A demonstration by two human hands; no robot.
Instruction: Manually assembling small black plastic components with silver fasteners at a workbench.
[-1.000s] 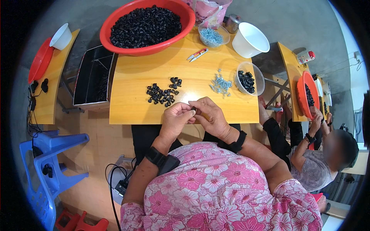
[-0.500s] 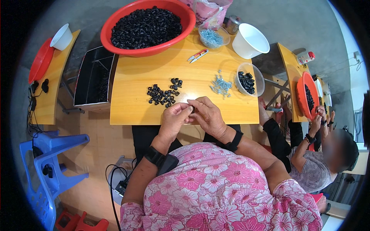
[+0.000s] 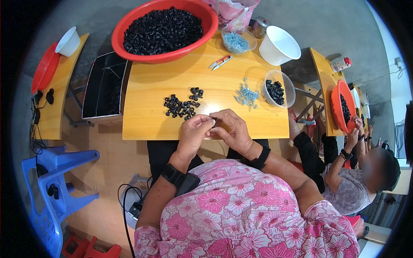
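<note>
Above the near edge of the wooden table, my left hand and my right hand meet, thumbs and fingers pinched together. A small black plastic piece is gripped between the fingertips, mostly covered by them. Just beyond my left hand lies a loose pile of small black plastic pieces. Farther right, past my right hand, is a heap of small clear-bluish pieces. Beside that heap, a clear plastic tub holds more black pieces.
A big red basin full of black pieces stands at the back of the table. Red-handled thread snips, a clear bowl of bluish pieces and a white bucket are nearby. A co-worker sits at the right.
My right fingers have shifted slightly around the black piece, which shows less now. The piles and containers stay put. At the right, the co-worker's hand has moved slightly by the red basin.
</note>
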